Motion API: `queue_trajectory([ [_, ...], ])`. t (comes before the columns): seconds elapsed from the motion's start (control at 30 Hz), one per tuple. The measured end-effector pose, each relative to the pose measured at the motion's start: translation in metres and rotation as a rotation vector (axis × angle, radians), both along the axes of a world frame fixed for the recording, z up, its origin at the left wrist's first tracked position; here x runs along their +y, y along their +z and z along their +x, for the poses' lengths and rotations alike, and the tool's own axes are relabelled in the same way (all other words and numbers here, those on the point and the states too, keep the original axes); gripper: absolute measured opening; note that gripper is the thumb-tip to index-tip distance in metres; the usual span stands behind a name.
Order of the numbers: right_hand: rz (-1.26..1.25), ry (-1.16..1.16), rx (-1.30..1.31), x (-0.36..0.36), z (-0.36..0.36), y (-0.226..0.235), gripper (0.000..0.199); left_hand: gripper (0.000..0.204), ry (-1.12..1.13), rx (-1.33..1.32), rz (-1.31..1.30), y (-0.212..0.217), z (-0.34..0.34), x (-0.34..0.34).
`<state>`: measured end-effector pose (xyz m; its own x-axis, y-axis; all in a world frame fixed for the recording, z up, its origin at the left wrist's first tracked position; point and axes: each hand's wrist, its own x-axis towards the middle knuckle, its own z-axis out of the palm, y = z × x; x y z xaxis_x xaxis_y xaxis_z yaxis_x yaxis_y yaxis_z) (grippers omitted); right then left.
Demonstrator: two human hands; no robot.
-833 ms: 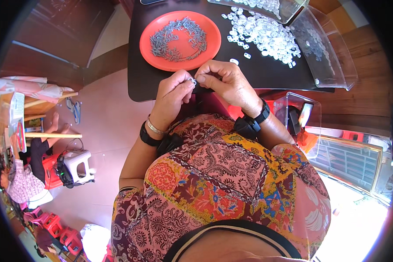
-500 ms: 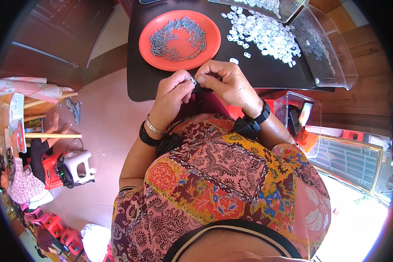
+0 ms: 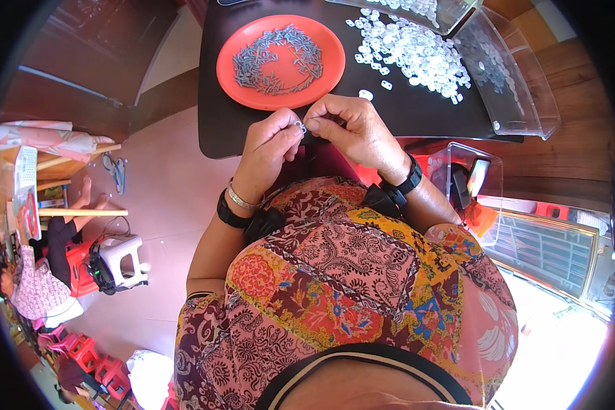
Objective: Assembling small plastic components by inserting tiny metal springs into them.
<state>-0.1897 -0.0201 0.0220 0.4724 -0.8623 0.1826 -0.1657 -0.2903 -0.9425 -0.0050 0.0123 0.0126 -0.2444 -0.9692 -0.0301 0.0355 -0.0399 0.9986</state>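
My left hand (image 3: 275, 140) pinches a small white plastic piece (image 3: 301, 126) between thumb and forefinger, just over the near edge of the black table. Close beside it, the thumb and forefinger of my right hand (image 3: 345, 126) are pressed together at that piece's right side; whatever lies between them is too small to make out. Beyond my hands rests a round red plate (image 3: 280, 101) with many small grey metal screws or pins (image 3: 265, 80) spread in a ring. A heap of small white plastic pieces (image 3: 417, 58) lies to its right, with a few strays nearer me.
Clear plastic bins (image 3: 519, 82) stand on the black table (image 3: 225, 133) at the far right. Another clear box (image 3: 488, 225) with dark and orange things is below the table, right of me. At left are a white stool (image 3: 124, 260), slippers (image 3: 116, 171) and a seated person (image 3: 41, 287).
Almost nothing differs. Both hands keep their place and pinch, with only a tiny shift of the fingers; the seated person at left has moved an arm slightly.
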Motion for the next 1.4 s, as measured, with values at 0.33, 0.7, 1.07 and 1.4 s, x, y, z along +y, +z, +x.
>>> queue_trajectory([
  [0.33, -0.068, -0.004, 0.059, -0.0005, 0.0005, -0.0048, 0.007, 0.015, -0.006, -0.011, 0.000, -0.0013, -0.0006, -0.0003],
  [0.7, -0.139, -0.048, 0.044, 0.0024, 0.0058, -0.0052, 0.007, 0.017, 0.032, 0.001, 0.004, -0.0029, -0.0013, -0.0011],
  [1.07, -0.110, -0.033, 0.046, 0.0004, 0.0052, -0.0045, 0.007, 0.016, 0.053, 0.026, -0.018, -0.0052, -0.0030, -0.0016],
  [1.4, -0.121, -0.043, 0.035, 0.0019, 0.0064, -0.0029, 0.007, 0.017, 0.036, 0.025, -0.025, -0.0053, -0.0020, -0.0022],
])
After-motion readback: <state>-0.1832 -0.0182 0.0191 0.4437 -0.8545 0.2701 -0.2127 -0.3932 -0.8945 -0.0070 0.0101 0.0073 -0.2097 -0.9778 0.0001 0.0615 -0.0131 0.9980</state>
